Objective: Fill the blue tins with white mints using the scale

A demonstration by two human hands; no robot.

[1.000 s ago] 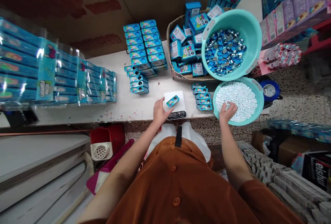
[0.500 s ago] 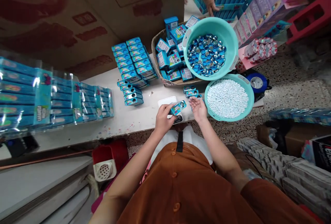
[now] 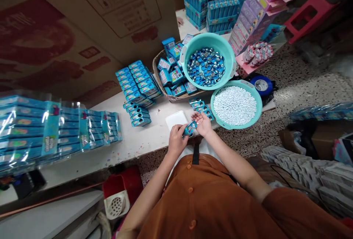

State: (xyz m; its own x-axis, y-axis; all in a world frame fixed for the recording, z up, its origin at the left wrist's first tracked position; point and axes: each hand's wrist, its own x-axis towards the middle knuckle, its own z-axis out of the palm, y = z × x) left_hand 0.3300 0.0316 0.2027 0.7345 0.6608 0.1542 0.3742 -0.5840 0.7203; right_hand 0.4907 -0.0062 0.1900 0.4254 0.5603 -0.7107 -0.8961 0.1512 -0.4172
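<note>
My left hand (image 3: 177, 139) is closed around a small blue candy box (image 3: 189, 129), tilted over the front edge of the table. Small white pieces show at the box's upper end. My right hand (image 3: 203, 124) is beside that end, palm up, fingers loosely curled and apart; I cannot make out anything held in the palm. A white scale (image 3: 176, 118) lies just behind my left hand. Several blue boxes with round holes (image 3: 197, 104) stand behind my right hand. To its right is a turquoise basin (image 3: 260, 108) of white candies (image 3: 234, 104).
Another turquoise basin (image 3: 230, 47) holds blue and silver caps (image 3: 206, 66). It overlaps a carton (image 3: 176, 98) of blue boxes. Stacked blue boxes (image 3: 139, 81) stand left of it, wrapped packs (image 3: 52, 128) farther left. A big cardboard box (image 3: 116, 40) rises behind.
My right hand has come closer to the box, which is now tilted more, with white pieces at its end. The view has shifted. The other person's hand has left the blue packs.
</note>
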